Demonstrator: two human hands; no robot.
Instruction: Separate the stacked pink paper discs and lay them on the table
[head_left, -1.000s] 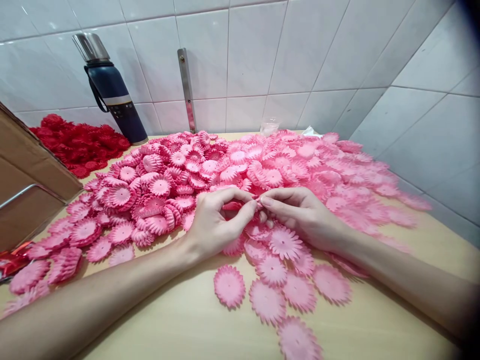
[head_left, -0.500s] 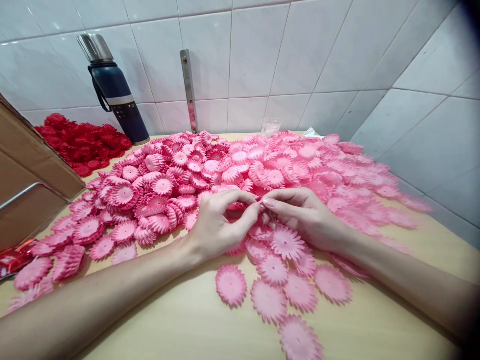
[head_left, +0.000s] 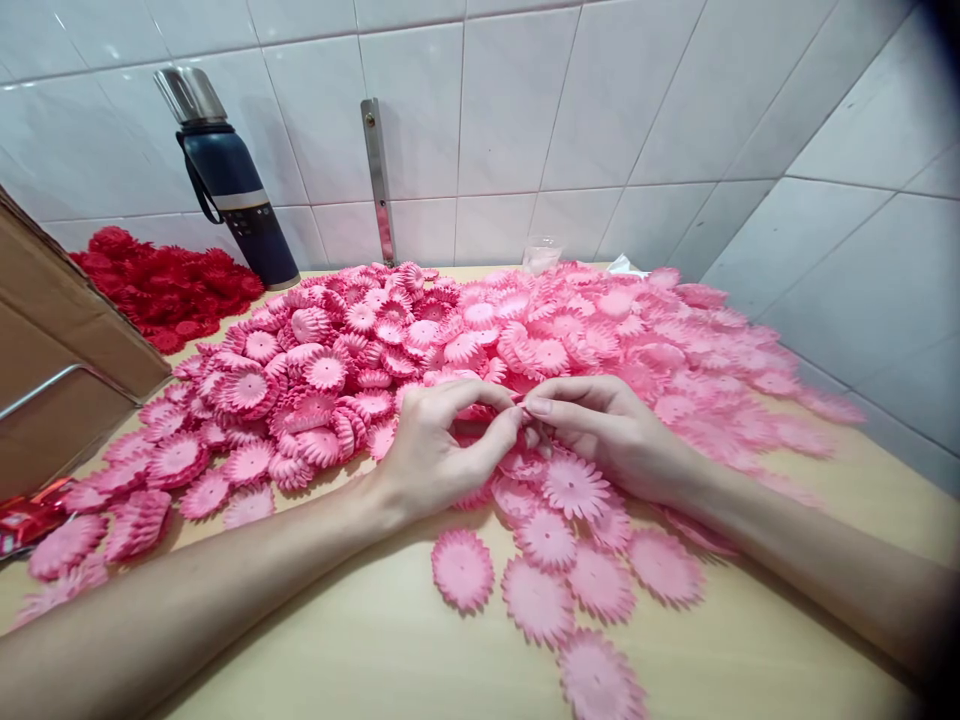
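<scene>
My left hand (head_left: pixel 454 435) and my right hand (head_left: pixel 611 430) meet over the front of a big heap of pink scalloped flower pieces (head_left: pixel 326 370). Thumb and forefinger of each are pinched together, their tips almost touching. Between them is a small bit of a pink flower piece, mostly hidden by the fingers. Under and in front of the right hand lie several loose flat flower pieces (head_left: pixel 576 487), toothed round the rim, some with a small hole in the middle. One single flower piece (head_left: pixel 463 570) lies apart on the table, nearer to me.
At the back left, a dark blue flask (head_left: pixel 238 190) stands beside a pile of red flower pieces (head_left: pixel 169 285). A cardboard box (head_left: pixel 67 340) borders the left side, with a red packet (head_left: pixel 30 520) below it. Behind the heap are a clear plastic cup (head_left: pixel 542 253) and the tiled wall (head_left: pixel 517 110).
</scene>
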